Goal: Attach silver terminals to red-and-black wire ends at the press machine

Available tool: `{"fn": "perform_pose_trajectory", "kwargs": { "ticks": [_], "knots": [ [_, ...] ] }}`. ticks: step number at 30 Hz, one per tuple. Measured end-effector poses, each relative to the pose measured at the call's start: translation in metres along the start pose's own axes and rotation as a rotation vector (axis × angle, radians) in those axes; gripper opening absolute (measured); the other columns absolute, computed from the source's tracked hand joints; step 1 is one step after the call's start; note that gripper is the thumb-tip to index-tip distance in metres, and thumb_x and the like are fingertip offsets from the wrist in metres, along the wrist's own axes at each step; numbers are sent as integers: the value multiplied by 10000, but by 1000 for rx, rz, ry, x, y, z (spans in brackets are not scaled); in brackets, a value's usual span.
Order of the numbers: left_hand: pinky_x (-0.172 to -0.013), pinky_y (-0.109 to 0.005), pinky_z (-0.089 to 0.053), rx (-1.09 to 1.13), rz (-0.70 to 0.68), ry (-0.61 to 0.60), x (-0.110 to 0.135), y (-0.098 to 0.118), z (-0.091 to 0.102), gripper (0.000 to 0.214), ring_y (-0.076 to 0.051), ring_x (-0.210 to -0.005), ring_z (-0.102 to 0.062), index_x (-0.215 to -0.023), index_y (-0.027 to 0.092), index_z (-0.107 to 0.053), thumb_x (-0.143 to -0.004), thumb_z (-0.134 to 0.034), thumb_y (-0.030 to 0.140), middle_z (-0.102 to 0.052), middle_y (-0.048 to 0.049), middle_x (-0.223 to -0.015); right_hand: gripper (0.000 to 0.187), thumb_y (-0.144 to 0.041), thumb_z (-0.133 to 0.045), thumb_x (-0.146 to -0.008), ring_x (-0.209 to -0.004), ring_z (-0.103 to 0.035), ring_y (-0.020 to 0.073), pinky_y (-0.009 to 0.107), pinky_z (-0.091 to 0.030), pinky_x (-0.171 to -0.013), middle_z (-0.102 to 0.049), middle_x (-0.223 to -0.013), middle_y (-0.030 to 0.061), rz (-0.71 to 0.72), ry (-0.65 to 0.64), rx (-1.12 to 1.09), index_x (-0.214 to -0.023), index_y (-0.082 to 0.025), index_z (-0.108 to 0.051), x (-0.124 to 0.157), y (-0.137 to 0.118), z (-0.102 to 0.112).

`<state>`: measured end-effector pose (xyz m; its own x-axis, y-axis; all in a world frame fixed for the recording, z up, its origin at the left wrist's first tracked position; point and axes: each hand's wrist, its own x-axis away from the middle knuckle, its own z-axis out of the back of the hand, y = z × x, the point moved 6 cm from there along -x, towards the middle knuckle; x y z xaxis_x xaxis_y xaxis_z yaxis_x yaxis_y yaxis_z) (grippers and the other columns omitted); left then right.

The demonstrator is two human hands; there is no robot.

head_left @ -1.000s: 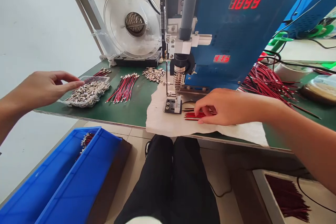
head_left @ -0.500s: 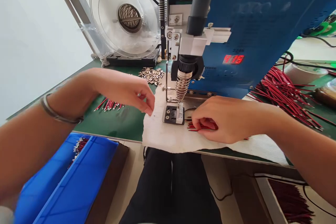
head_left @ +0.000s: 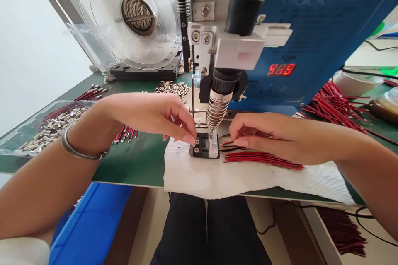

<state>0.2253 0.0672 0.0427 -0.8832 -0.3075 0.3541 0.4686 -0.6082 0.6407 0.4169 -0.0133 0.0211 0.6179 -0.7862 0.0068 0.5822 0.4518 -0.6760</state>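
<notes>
Loading looked to be the step in hand: the left hand (head_left: pixel 155 114) had thumb and forefinger drawn close at the left edge of the black fixture (head_left: pixel 202 148), though whether a metal piece sat between them was too small to tell. The right hand (head_left: pixel 264 132) pinched a red-and-black wire (head_left: pixel 228 144), its end pointing at the fixture's white right side, just under the spring-wrapped head (head_left: pixel 217 105). By my judgement, the next move called for a fine, level feed of the wire end into the fixture, with fingers kept clear of the head. The wire was thin, paired and short; more lay in a bundle (head_left: pixel 264 159) on the white cloth (head_left: pixel 199 178).
</notes>
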Motion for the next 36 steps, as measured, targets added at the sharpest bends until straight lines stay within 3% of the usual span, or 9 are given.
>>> {"fn": "perform_pose_trajectory", "kwargs": {
  "ticks": [8, 11, 15, 20, 30, 36],
  "knots": [
    [-631, -198, -521, 28, -38, 17, 1, -1, -4, 104, -132, -686, -697, -919, 256, -875, -932, -772, 250, -835, 9, -832, 298, -486, -667, -1053, -539, -421, 128, 299, -338, -511, -543, -628, -58, -47, 301, -86, -889, -238, -689, -6, 12, -4],
    [-653, -196, -537, 1, -30, 27, 3, -2, -3, 138, -142, -735, -746, -1005, 270, -875, -953, -747, 273, -848, 5, -879, 272, -454, -695, -1040, -540, -468, 123, 300, -347, -504, -618, -657, -43, 9, 370, -54, -880, -237, -730, -5, 12, -5],
    [-679, -226, -602, 76, -16, 54, 2, -6, -4, 164, -167, -763, -802, -1066, 247, -852, -921, -784, 283, -884, -15, -927, 185, -345, -698, -1055, -617, -614, 144, 315, -451, -577, -777, -809, -1, 173, 437, 111, -914, -256, -778, -3, 4, -5],
    [-681, -274, -663, 194, -22, 71, -1, -8, -8, 133, -225, -838, -847, -994, 193, -849, -907, -806, 284, -906, -75, -960, 221, -347, -644, -1113, -702, -715, 178, 326, -508, -620, -819, -877, 21, 256, 465, 298, -983, -284, -811, 2, 0, -7],
    [-549, -222, -521, 54, -74, 151, -5, -9, -7, 197, -115, -592, -671, -993, 259, -881, -994, -703, 344, -856, 11, -849, 241, -323, -626, -1126, -708, -730, 173, 311, -490, -599, -830, -897, 24, 277, 511, 413, -996, -280, -826, 6, -8, -8],
    [-605, -263, -512, -28, -172, 176, -8, -1, -11, 196, -155, -690, -710, -919, 229, -814, -1027, -683, 326, -819, -18, -815, 257, -340, -607, -1133, -714, -720, 185, 328, -480, -609, -819, -904, 23, 240, 494, 421, -995, -297, -820, 6, -7, -11]
  ]
}}
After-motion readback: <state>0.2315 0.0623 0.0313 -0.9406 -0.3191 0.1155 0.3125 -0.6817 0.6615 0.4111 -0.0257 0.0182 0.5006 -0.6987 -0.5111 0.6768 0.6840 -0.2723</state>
